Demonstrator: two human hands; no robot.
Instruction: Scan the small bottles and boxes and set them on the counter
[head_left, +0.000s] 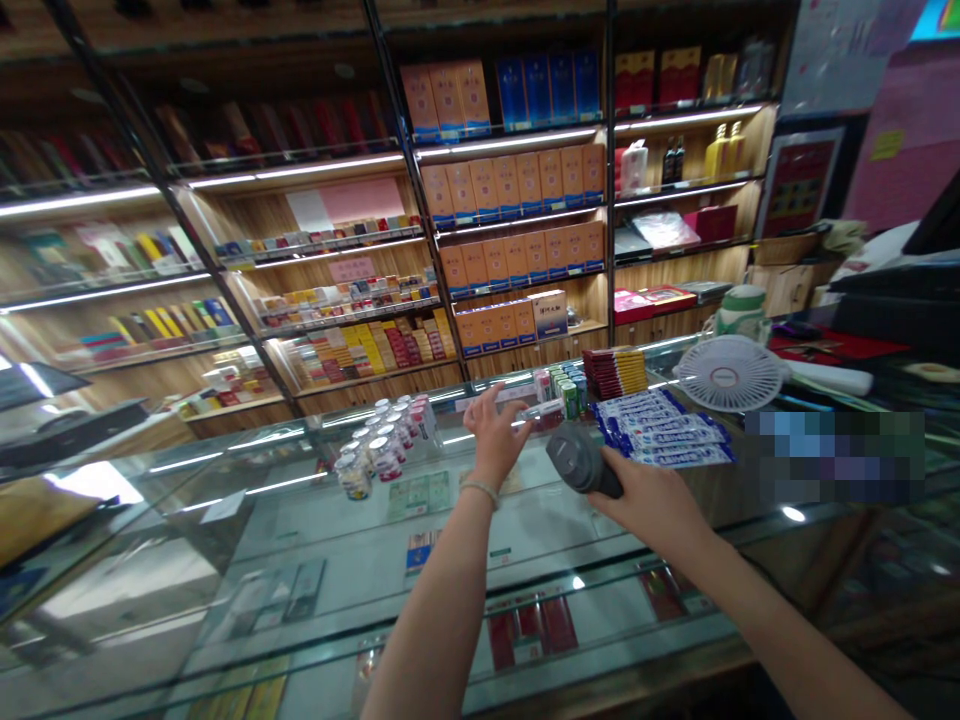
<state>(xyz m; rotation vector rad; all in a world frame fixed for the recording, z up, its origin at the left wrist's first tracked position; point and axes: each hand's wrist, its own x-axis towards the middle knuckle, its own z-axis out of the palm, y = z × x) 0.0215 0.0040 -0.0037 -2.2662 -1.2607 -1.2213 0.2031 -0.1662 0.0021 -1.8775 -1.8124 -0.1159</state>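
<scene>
My right hand (646, 492) is wrapped round the handle of a dark grey handheld scanner (576, 458), held above the glass counter (525, 520). To its left, my left hand (495, 425) reaches over the counter with thumb and fingers curled toward a small clear-and-pink item (541, 411), which seems to be between the fingertips. Just beyond the scanner stand small green cans (568, 392) and a stack of red and yellow packs (613, 373). Blue and white packets (664, 428) lie fanned out to the right of the scanner.
Several small cans (384, 440) stand in rows left of my left hand. A white fan (727, 373) and a green-lidded jug (741, 312) are at the right. Lit shelves (525, 215) of boxes line the back wall.
</scene>
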